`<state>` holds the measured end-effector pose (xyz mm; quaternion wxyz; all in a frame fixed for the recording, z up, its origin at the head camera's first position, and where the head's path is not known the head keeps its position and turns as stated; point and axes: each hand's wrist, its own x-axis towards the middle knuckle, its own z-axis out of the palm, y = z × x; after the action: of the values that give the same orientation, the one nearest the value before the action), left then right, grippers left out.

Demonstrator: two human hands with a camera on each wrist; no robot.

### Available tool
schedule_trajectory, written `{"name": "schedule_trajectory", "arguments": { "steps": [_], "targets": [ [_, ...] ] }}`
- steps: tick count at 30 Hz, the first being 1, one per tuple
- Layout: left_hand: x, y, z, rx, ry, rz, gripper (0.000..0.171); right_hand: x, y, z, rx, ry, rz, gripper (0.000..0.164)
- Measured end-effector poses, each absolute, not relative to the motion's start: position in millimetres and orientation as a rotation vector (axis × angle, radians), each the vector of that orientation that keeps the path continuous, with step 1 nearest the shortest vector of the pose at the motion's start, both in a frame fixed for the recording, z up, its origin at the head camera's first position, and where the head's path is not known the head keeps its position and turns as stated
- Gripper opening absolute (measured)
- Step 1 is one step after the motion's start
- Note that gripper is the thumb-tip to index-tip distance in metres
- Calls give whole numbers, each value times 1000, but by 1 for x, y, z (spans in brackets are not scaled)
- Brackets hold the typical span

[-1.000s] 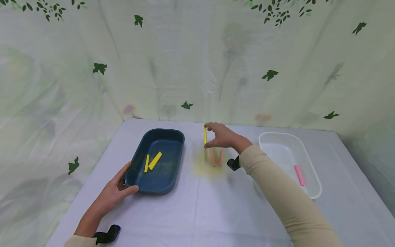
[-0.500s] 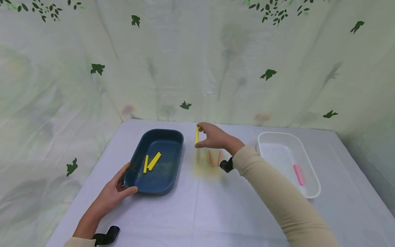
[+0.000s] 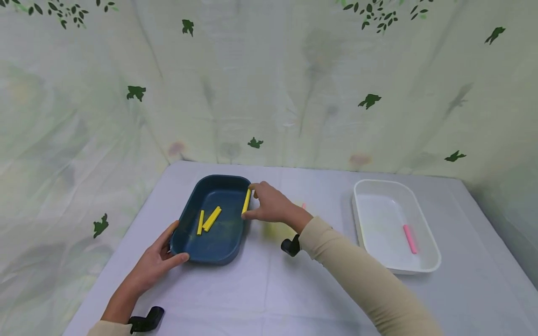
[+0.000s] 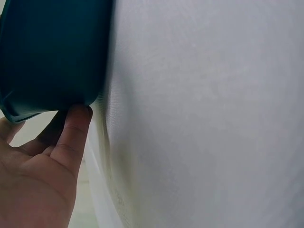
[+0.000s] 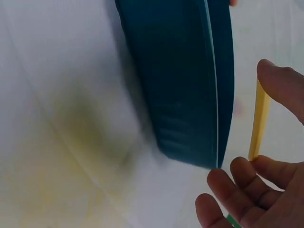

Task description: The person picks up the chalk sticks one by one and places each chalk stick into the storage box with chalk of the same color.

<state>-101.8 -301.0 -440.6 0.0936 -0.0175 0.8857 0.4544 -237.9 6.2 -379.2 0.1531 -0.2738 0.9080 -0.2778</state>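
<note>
My right hand [image 3: 272, 203] pinches a yellow stick of chalk [image 3: 246, 201] by its two ends, thumb at one and a finger at the other. The chalk is over the right rim of the dark blue tray [image 3: 227, 249]. In the right wrist view the chalk [image 5: 260, 121] hangs apart from the tray wall [image 5: 175, 95]. More yellow chalk [image 3: 211, 219] lies inside the tray. My left hand [image 3: 152, 265] holds the tray's near left corner, and in the left wrist view its thumb presses the tray wall [image 4: 52, 57]. A pink chalk tip [image 3: 304, 206] shows behind my right hand.
A white tray [image 3: 360, 228] stands to the right with one pink stick of chalk [image 3: 410, 239] in it. Yellow dust [image 3: 275, 232] marks the white tablecloth [image 3: 235, 298] between the trays. A patterned curtain [image 3: 269, 84] hangs behind the table.
My right hand has carried the yellow chalk left and down, from above the table to the blue tray's right rim. My left hand has stayed at the tray.
</note>
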Motion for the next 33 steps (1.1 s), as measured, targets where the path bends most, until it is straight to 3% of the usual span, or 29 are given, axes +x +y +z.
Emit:
{"name": "schedule_trajectory", "arguments": {
  "steps": [11,33],
  "targets": [
    [-104,-300,-440,-22,2640,1348,97,-215,-11,-401,-677,2707,-777,82],
    [-101,-300,-440,-54,2610,1357,98,-214,-13,-412,-639,2630,-826,84]
  ]
}}
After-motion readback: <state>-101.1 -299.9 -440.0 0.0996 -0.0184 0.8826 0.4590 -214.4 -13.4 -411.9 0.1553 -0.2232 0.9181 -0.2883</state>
